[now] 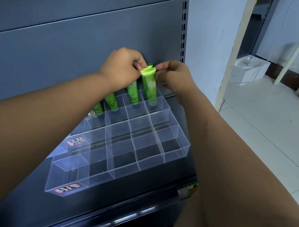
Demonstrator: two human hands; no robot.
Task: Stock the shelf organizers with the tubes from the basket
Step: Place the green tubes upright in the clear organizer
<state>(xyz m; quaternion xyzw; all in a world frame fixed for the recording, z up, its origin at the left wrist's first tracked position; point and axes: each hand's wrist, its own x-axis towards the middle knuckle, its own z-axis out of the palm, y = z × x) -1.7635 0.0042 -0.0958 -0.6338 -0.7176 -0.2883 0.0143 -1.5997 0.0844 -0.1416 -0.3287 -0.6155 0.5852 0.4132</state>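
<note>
**Both hands on one tube, back row, right-end cell**

- Left hand [124,66] and right hand [175,75] meet over the back of the organizer [176,144]. Each pinches one side of the flat crimped top of the same green tube [149,85], thumb against curled fingers. Left takes the left corner, right takes the right edge.
- The tube is glossy soft plastic, bright green, with a white round flower mark and "Chamomile" printed along its length. It stands cap-down, leaning slightly back, with its lower end inside the rightmost cell of the back row.
- A second green crimped edge shows just behind its top. Can't tell if that's another tube.
- Three more tubes [133,92] of the same type stand cap-down in the same back row to the left, one per cell. The leftmost is half hidden by the left forearm.
- The organizer is clear hard plastic, thin-walled, with a grid of square cells stepped down in tiers toward the front. The rows below the back one hold nothing visible.
- A second clear tray [68,167] sits in front and to the left, touching or just beside the first. Each carries a red-bordered white label [67,189] with print too small to read.
- Both sit on a dark metal shelf [156,191] with a grey flat back panel [60,51] and a slotted upright [183,25] on the right. A green and white price tag [187,189] sits on the shelf's front lip.
- Off to the right are a pale tiled floor [261,123] and a white box [248,69] by the wall.
</note>
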